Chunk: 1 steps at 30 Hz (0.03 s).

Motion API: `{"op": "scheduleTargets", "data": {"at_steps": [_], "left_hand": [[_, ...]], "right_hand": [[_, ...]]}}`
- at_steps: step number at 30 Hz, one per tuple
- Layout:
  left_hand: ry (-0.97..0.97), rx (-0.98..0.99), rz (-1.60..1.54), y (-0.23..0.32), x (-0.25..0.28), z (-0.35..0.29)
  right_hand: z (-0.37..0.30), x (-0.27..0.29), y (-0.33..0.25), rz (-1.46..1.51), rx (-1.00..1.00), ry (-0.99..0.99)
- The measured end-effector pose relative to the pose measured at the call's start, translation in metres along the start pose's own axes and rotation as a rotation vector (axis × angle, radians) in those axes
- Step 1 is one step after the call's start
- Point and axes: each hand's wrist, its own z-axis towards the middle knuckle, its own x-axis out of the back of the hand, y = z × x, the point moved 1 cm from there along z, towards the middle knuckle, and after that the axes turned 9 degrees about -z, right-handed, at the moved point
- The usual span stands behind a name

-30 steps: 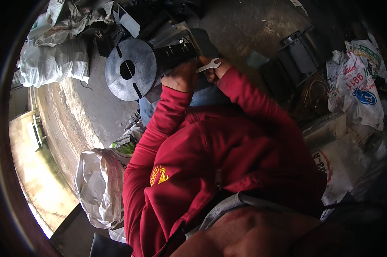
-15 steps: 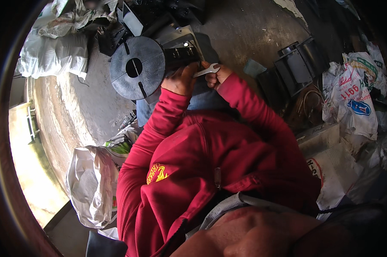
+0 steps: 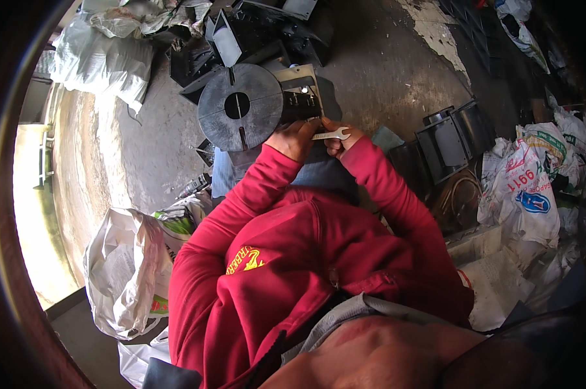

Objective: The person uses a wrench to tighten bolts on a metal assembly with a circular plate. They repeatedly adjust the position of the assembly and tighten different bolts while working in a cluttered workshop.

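A grey round plate (image 3: 215, 107) with a centre hole and slots is joined to a black metal bracket (image 3: 299, 100) in front of me. My left hand (image 3: 293, 139) is closed at the bracket's near edge, beside the plate; its fingertips are partly hidden. Just to the right, my right hand (image 3: 342, 136) is closed around an open-end wrench (image 3: 335, 134). The wrench's jaw lies over my right hand, and its shank points toward my left fingers. What its far end touches is hidden.
Black metal parts (image 3: 260, 39) are piled beyond the plate, and another black metal assembly (image 3: 442, 146) stands to the right. A power tool (image 3: 194, 186) lies on the floor at left. Plastic bags (image 3: 121, 272) sit at left, with more white sacks (image 3: 523, 188) at right.
The view has shifted, so the plate and bracket appear lower and further right. The wrench lies flatter across my right hand, and both hands stay at the bracket's near edge.
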Motion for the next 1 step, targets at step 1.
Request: {"op": "scheduleTargets", "data": {"at_steps": [1], "left_hand": [[-0.006, 0.015, -0.007, 0.0005, 0.0033, 0.0010]], "right_hand": [[-0.0011, -0.0013, -0.0006, 0.039, -0.010, 0.000]]}}
